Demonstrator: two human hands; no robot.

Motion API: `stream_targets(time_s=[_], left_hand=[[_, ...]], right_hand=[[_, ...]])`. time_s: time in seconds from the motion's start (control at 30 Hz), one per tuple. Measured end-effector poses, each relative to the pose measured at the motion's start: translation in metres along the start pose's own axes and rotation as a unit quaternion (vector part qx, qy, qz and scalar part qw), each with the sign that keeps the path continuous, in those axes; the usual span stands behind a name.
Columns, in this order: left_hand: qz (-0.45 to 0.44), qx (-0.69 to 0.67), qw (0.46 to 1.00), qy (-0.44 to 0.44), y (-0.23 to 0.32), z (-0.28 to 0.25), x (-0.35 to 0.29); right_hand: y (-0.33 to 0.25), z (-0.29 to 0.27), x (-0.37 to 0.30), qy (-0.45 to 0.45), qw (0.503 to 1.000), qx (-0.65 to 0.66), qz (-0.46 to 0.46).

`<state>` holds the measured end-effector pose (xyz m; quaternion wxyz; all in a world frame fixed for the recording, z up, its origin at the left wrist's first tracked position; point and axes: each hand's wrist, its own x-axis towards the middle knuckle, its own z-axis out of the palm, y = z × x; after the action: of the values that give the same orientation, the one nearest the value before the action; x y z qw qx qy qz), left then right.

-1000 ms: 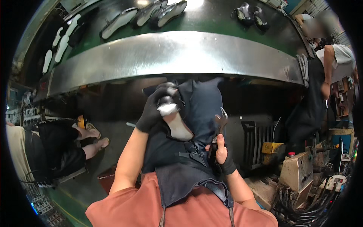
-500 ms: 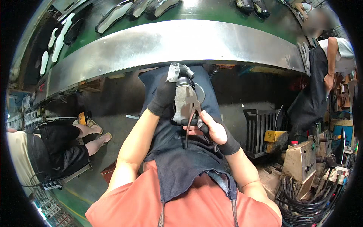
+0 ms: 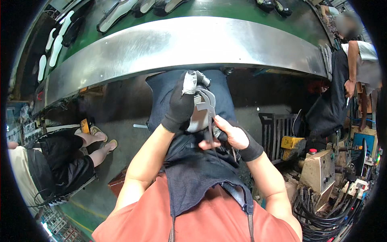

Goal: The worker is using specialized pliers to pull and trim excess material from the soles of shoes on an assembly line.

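My left hand (image 3: 181, 101), in a black fingerless glove with silver tape on its fingertips, is wrapped round the far end of a dark shoe (image 3: 197, 122). The shoe lies over my aproned lap with its pale grey underside up. My right hand (image 3: 238, 139), gloved in black with bare fingertips, grips the handles of metal lasting pincers (image 3: 210, 107). The pincers' head lies over the shoe near my left fingers. Whether the jaws pinch the shoe's edge I cannot tell. My hands and the tool hide much of the shoe.
Ahead runs a metal-edged bench (image 3: 193, 44) with a green top. Dark shoes (image 3: 117, 17) and white insole shapes (image 3: 56, 50) lie on it. Another person sits at left; one stands at right. A yellow box (image 3: 292, 147) and a machine with a red button (image 3: 313, 151) are at right.
The pincers' head has turned and moved up toward the shoe's far end. My left hand has moved slightly nearer and covers more of the shoe. My right hand has shifted slightly right.
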<state>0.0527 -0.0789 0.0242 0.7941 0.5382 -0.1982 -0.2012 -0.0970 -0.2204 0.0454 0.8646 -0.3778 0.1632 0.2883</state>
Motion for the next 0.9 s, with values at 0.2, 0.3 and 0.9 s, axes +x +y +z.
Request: stream_targets(time_s=[0.2,0.3,0.9], left_hand=[[0.053,0.056,0.997,0.013,-0.011,-0.008,0.005],[0.036,0.08,0.996,0.031,-0.015,-0.002,0.006],[-0.093,-0.063,0.992,0.059,-0.012,-0.016,-0.096]], right_hand=[[0.015,0.03,0.008,0.264,0.87,-0.382,-0.164],[0.085,-0.012,0.07,0.336,0.751,-0.419,-0.384],[0.127,-0.06,-0.015,-0.032,0.686,-0.657,-0.31]])
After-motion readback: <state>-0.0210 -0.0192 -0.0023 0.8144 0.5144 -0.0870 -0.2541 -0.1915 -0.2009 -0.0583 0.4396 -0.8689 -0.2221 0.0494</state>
